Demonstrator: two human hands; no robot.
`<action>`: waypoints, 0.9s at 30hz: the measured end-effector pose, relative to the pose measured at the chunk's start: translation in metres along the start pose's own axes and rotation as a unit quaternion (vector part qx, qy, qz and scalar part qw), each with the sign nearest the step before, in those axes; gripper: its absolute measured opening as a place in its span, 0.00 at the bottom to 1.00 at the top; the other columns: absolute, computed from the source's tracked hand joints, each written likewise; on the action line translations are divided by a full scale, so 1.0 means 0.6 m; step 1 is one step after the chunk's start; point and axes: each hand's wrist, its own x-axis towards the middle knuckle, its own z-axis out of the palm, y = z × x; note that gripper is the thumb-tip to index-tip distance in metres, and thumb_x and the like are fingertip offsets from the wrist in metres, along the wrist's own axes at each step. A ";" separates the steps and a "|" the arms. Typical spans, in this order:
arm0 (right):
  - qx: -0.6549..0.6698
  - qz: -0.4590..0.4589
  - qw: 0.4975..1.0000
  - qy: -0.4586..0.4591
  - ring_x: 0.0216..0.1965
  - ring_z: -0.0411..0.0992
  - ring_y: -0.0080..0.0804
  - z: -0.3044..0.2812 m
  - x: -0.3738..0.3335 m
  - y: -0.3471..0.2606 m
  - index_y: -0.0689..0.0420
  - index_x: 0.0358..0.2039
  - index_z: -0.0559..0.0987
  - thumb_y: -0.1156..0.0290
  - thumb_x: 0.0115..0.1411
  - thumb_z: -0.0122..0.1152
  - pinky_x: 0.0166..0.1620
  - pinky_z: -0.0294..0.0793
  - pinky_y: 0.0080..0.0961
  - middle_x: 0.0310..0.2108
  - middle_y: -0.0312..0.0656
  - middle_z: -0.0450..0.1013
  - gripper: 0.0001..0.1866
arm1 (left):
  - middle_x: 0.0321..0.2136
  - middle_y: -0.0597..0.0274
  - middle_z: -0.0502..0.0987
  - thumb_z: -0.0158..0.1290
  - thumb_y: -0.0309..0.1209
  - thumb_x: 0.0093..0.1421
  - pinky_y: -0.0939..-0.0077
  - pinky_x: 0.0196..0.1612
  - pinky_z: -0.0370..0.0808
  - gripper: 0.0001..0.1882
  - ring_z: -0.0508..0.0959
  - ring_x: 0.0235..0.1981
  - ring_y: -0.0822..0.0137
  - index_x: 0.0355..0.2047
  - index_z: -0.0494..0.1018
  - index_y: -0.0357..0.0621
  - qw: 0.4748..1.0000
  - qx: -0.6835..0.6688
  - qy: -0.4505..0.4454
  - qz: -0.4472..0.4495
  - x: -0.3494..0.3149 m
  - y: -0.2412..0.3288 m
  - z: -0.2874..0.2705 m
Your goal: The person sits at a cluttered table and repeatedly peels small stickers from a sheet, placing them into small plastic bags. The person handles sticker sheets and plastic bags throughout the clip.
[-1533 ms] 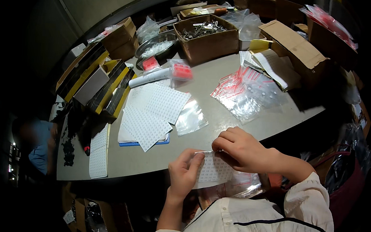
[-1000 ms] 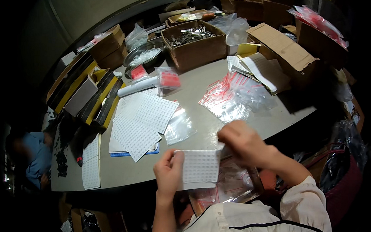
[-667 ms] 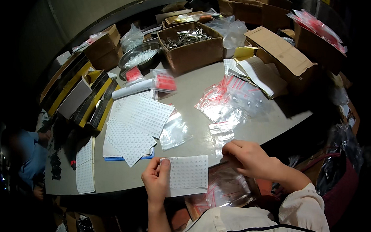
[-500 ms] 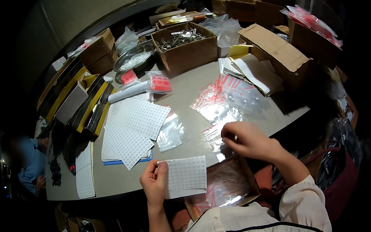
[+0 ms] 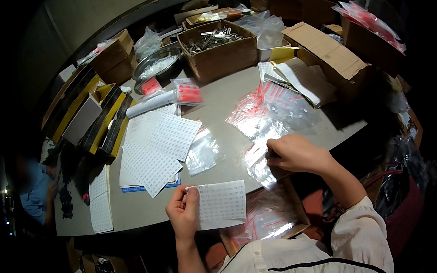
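My left hand (image 5: 182, 211) pinches a white label sheet (image 5: 222, 204), printed in rows, between thumb and fingers at the table's near edge. My right hand (image 5: 296, 153) is closed, its fingertips down on a clear zip bag (image 5: 259, 166) that hangs slightly over the table edge. Whether anything small is under those fingertips is hidden. Just below is an open cardboard box (image 5: 297, 210) holding several clear bags (image 5: 266, 213) with red stripes. Beyond my right hand lies a spread of similar red-edged zip bags (image 5: 279, 110), several bearing small round labels.
More label sheets (image 5: 153, 155) lie left of centre, beside a clear bag (image 5: 204, 150). A box of metal parts (image 5: 217, 57), a metal bowl (image 5: 158, 66) and a lidded carton (image 5: 327, 48) line the back. Black-and-yellow file boxes (image 5: 88, 115) stand left; another person (image 5: 35, 191) is at far left.
My right hand has moved slightly right, its fingers closing more, and the bag under it has shifted toward the table edge and box. My left hand keeps the sheet nearly in place.
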 end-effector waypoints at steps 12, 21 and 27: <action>-0.110 0.002 0.994 0.013 0.23 0.75 0.55 -0.012 -0.024 -0.033 0.57 0.41 0.80 0.50 0.64 0.60 0.29 0.71 0.49 0.18 0.51 0.74 0.21 | 0.22 0.77 0.68 0.55 0.30 0.69 0.88 0.25 0.54 0.09 0.60 0.21 0.87 0.36 0.74 0.35 0.999 -0.033 -0.016 0.007 0.001 -0.008 -0.015; 0.104 -0.041 0.993 0.038 0.39 0.77 0.47 -0.042 -0.007 -0.012 0.61 0.41 0.77 0.68 0.60 0.63 0.40 0.74 0.40 0.37 0.51 0.77 0.12 | 0.23 0.75 0.71 0.55 0.31 0.69 0.89 0.26 0.57 0.09 0.63 0.23 0.87 0.36 0.74 0.35 0.999 -0.047 -0.025 -0.002 0.002 -0.004 -0.015; -0.034 -0.006 0.997 0.068 0.37 0.76 0.49 0.005 0.024 -0.017 0.60 0.39 0.74 0.77 0.55 0.59 0.39 0.75 0.44 0.35 0.47 0.76 0.10 | 0.25 0.71 0.75 0.55 0.31 0.69 0.89 0.29 0.62 0.10 0.68 0.25 0.85 0.38 0.76 0.34 0.998 -0.043 -0.039 -0.009 0.004 -0.002 -0.016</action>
